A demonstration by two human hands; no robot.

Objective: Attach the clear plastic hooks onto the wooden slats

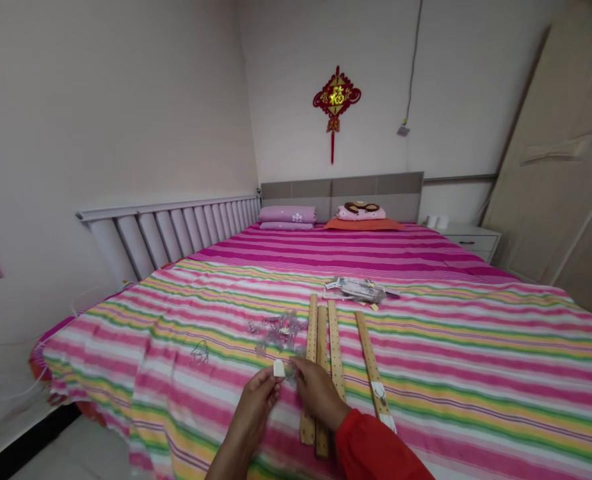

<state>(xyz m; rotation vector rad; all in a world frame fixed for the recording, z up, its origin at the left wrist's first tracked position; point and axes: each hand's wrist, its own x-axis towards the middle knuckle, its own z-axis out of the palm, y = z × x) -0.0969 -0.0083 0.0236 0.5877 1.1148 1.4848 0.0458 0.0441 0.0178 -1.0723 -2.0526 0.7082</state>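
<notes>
My left hand (254, 408) pinches a small white tag-like piece (279, 368) with a rounded top. Close beside it, my right hand (321, 392) has its fingers curled together, and what they hold is hard to see; some clear plastic shows near the fingertips. Under and beside the right hand lie three wooden strips with rows of holes, one of them the left strip (312, 327). Farther right is another holed strip (367, 347), with a white piece (378, 392) on its lower part. Crumpled clear plastic bags (282, 331) lie just beyond my hands.
Everything lies on a striped bedsheet (176, 400). A plastic-wrapped bundle (359, 289) sits farther back, with small yellowish bits (375, 307) near it. A thin tangled loop (199, 353) is to the left. Folded bedding (287, 215) rests by the headboard, and a radiator (176, 230) lines the left wall.
</notes>
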